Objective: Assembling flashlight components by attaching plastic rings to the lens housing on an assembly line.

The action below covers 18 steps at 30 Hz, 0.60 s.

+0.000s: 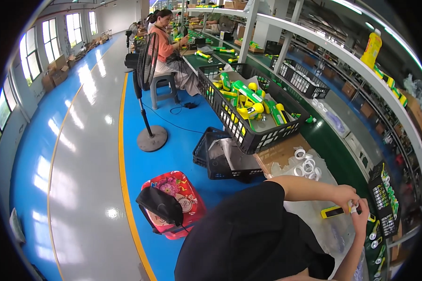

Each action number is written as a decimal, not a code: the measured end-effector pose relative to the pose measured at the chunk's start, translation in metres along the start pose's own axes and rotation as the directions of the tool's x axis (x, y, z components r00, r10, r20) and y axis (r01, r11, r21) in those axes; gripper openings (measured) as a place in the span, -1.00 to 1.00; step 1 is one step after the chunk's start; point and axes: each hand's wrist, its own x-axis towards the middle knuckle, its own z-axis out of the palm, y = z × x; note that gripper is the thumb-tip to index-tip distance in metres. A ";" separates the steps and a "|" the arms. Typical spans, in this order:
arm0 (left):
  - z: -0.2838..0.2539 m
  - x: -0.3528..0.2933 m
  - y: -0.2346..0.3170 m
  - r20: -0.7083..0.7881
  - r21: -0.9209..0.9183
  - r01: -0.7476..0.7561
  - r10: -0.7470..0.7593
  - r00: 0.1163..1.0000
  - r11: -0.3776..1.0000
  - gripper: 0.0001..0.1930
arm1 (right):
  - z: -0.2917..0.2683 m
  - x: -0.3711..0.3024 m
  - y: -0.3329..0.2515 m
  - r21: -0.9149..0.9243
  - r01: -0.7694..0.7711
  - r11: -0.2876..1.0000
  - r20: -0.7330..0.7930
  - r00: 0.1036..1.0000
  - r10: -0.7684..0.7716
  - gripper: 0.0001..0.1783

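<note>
The desk (330,140) runs along the right side under a shelf (342,54), and the hands work near its close end, hemmed in by a small black crate (384,206) on the right. To the left the blue floor (173,145) lies open down to the yellow line.

The left hand (344,194) pinches one end of a yellow and black tool (334,212), grip closed on it. The right hand (359,218) meets it at the same end, fingers curled around a small white ring (354,207); how tightly it grips I cannot tell.

White rings (307,166) lie on a clear bag just beyond the left forearm. A big black crate (248,110) of green and yellow parts stands further up the desk, an emptier one (220,157) below it on the floor. A red stool (178,201), a fan (147,89) and a seated person (166,44) are well off to the left.
</note>
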 end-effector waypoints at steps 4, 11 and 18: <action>0.007 -0.003 0.004 0.007 -0.028 0.042 -0.042 0.999 0.999 -0.48 | -0.010 0.004 -0.014 -0.059 -0.111 0.992 0.153 0.981 0.119 -0.75; 0.007 -0.011 0.015 -0.033 -0.103 0.059 -0.063 0.997 0.993 -0.58 | -0.005 -0.007 0.000 0.265 -0.267 0.927 0.136 0.962 0.238 -0.70; 0.012 -0.009 0.023 -0.048 -0.217 0.061 -0.073 0.996 0.974 -0.61 | -0.035 -0.003 -0.007 -0.061 -0.166 0.984 0.309 0.934 0.177 -0.58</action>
